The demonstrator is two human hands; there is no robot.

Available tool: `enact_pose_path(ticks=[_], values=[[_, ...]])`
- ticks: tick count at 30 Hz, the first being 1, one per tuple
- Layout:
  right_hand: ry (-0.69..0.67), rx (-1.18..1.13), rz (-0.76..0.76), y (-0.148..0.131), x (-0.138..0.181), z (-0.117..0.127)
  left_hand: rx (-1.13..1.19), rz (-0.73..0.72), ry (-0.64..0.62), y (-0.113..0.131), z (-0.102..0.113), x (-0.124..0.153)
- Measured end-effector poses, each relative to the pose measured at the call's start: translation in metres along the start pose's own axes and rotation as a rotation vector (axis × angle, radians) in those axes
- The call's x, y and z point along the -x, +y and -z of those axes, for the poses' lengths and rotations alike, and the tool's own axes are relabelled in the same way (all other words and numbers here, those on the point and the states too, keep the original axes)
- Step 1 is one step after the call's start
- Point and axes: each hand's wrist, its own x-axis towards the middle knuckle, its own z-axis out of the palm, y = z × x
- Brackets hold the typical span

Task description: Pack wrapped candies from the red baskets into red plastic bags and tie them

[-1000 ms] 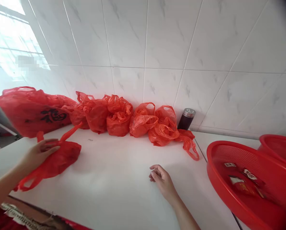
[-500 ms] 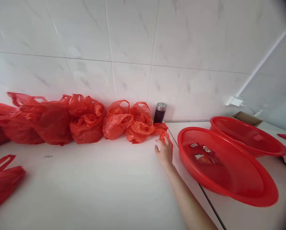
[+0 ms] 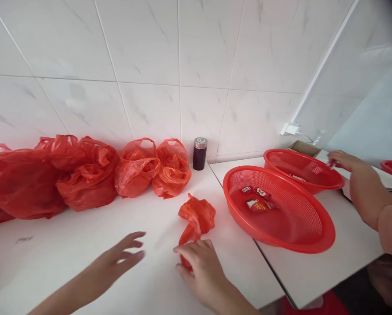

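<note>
My right hand (image 3: 200,264) is closed on the lower end of a crumpled empty red plastic bag (image 3: 197,216) that lies on the white counter (image 3: 84,253). My left hand (image 3: 117,260) hovers just left of it, fingers spread and holding nothing. A row of filled red plastic bags (image 3: 84,175) stands along the tiled wall behind. To the right is a red plastic basket (image 3: 281,210) with a few small red packets (image 3: 256,199) inside.
A dark flask (image 3: 199,153) with a metal lid stands by the wall. A second red basket (image 3: 302,168) sits behind the first, and another person's hand (image 3: 342,159) reaches over it from the right. A cardboard box (image 3: 305,148) sits in the corner.
The view swung right. My left hand let go of the filled bag at left. My right hand reached to the loose red bag near the flask and pulled it toward me.
</note>
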Motion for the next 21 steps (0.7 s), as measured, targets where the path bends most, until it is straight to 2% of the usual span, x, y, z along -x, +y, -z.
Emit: enact_pose_path(ticks=[1,2,5,7,9,11,15,18,21], values=[[-0.009,-0.039,0.043,-0.007,0.007,0.001,-0.068,0.017,-0.105,0.009,-0.024,-0.008],[-0.023,-0.068,0.086,-0.013,0.012,0.002,-0.112,-0.005,-0.157,0.017,-0.048,-0.016],[0.026,-0.115,0.146,-0.015,0.021,0.016,-0.244,-0.174,-0.119,0.027,-0.103,-0.039],[0.183,-0.094,0.105,-0.004,0.021,0.027,-0.299,-0.233,-0.051,0.021,-0.122,-0.051],[0.358,-0.026,0.029,0.016,0.016,0.033,-0.301,-0.243,-0.018,0.011,-0.128,-0.058],[0.429,0.046,-0.050,0.039,0.010,0.030,-0.280,-0.231,-0.011,0.002,-0.128,-0.058],[0.307,0.009,-0.121,0.067,0.003,0.004,-0.221,-0.209,0.066,0.000,-0.134,-0.040],[0.252,-0.116,-0.096,0.065,0.005,-0.009,-0.214,-0.252,0.164,0.004,-0.147,-0.027],[0.263,-0.289,-0.047,0.059,0.009,-0.005,-0.230,-0.255,0.150,0.001,-0.143,-0.028]])
